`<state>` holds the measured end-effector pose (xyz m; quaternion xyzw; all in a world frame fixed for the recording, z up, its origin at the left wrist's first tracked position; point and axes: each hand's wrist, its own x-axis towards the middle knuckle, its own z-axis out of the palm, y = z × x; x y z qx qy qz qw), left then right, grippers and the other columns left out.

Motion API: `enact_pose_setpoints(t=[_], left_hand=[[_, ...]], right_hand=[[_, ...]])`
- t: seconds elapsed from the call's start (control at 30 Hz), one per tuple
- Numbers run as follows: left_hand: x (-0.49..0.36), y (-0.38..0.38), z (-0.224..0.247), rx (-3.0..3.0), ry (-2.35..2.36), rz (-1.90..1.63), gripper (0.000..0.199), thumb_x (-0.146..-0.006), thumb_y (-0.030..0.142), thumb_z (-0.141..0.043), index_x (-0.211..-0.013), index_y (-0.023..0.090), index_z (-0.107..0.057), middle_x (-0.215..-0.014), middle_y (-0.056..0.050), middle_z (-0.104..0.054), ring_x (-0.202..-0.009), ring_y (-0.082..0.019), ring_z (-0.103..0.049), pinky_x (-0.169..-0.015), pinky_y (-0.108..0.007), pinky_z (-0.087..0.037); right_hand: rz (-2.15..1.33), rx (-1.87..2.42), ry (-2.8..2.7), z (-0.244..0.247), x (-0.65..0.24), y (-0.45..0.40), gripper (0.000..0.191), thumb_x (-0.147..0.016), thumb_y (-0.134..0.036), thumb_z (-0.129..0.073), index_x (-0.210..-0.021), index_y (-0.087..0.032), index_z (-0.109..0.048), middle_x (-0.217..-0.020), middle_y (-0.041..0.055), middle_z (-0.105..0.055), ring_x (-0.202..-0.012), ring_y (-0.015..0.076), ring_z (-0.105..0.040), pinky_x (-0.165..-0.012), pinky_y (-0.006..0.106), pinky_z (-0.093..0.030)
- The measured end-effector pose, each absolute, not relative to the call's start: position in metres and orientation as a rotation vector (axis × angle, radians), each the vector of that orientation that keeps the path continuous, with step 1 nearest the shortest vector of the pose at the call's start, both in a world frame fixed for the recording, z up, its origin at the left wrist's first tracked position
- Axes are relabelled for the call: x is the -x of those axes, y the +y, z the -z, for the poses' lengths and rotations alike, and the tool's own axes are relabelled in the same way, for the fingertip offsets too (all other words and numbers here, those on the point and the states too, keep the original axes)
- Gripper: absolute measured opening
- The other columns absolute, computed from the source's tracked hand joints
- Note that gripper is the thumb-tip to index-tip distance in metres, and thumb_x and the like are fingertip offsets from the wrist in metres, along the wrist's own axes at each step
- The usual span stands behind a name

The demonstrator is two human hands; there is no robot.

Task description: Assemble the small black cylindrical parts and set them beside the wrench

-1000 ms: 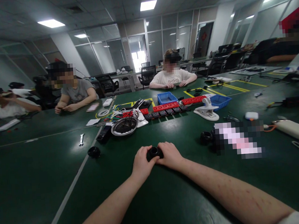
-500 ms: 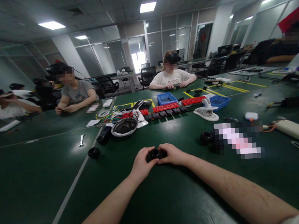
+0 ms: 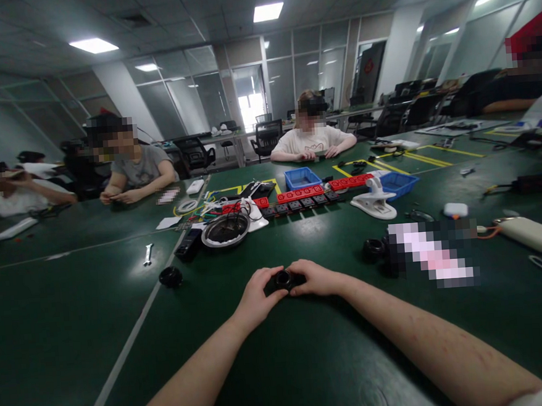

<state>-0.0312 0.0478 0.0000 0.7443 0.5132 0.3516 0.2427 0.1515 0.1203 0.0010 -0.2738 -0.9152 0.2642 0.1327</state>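
Note:
Between both hands, on the green tabletop in front of me, is a small black round part [image 3: 283, 279] with a round opening facing up. My left hand [image 3: 261, 293] grips its left side with thumb and fingers. On the right side my right hand [image 3: 317, 278] holds it the same way. The fingers cover its edges, so its full shape is hidden. A similar black round part [image 3: 170, 277] lies to the left, and another black round part [image 3: 373, 249] lies to the right.
A wrench [image 3: 148, 255] lies at left. Beyond my hands are a round metal dish [image 3: 226, 231], red socket strips [image 3: 300, 193], a white clip stand [image 3: 374, 203] and blue trays [image 3: 302, 177]. A power bank [image 3: 530, 234] lies at right. Co-workers sit across the table.
Both hands and the black round part have shifted very slightly to the right. The grip looks the same.

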Motion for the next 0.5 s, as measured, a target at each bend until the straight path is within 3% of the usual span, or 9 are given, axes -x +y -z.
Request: enact_pose_setpoints(t=[0.17,0.27,0.37,0.5], left_hand=[[0.023,0.046,0.002,-1.952,1.634,-1.026,0.033,-0.066,0.023,-0.065,-0.096,0.02,-0.053,-0.094,-0.003,-0.055,-0.093,-0.022,-0.052,-0.081,-0.039,-0.043],[0.022,0.047,0.004,-1.956,1.662,-1.047,0.032,-0.066,0.022,-0.065,-0.096,0.02,-0.053,-0.095,-0.003,-0.055,-0.093,-0.022,-0.052,-0.082,-0.04,-0.042],[0.026,0.048,0.002,-2.013,1.551,-1.011,0.036,-0.07,0.02,-0.061,-0.105,0.023,-0.051,-0.102,-0.004,-0.055,-0.098,-0.022,-0.051,-0.085,-0.039,-0.042],[0.03,0.047,0.0,-2.068,1.44,-0.969,0.04,-0.073,0.02,-0.059,-0.111,0.024,-0.05,-0.108,-0.004,-0.055,-0.101,-0.02,-0.05,-0.088,-0.037,-0.041]], right_hand=[[-0.496,1.102,-2.541,0.005,-0.136,0.103,0.037,-0.061,-0.044,-0.066,-0.079,-0.016,-0.053,-0.075,0.0028,-0.056,-0.07,0.0171,-0.048,-0.06,0.027,-0.034],[-0.348,1.144,-2.512,0.005,-0.13,0.095,0.042,-0.064,-0.045,-0.063,-0.09,-0.015,-0.052,-0.084,0.0068,-0.057,-0.076,0.0201,-0.049,-0.066,0.031,-0.035],[-0.457,0.986,-2.565,0.003,-0.136,0.099,0.045,-0.066,-0.044,-0.063,-0.1,-0.016,-0.051,-0.091,0.0067,-0.057,-0.081,0.0201,-0.049,-0.07,0.031,-0.035],[-0.698,0.794,-2.663,-0.001,-0.149,0.115,0.029,-0.067,-0.035,-0.065,-0.086,-0.015,-0.056,-0.082,0.003,-0.057,-0.077,0.0166,-0.049,-0.066,0.026,-0.035]])
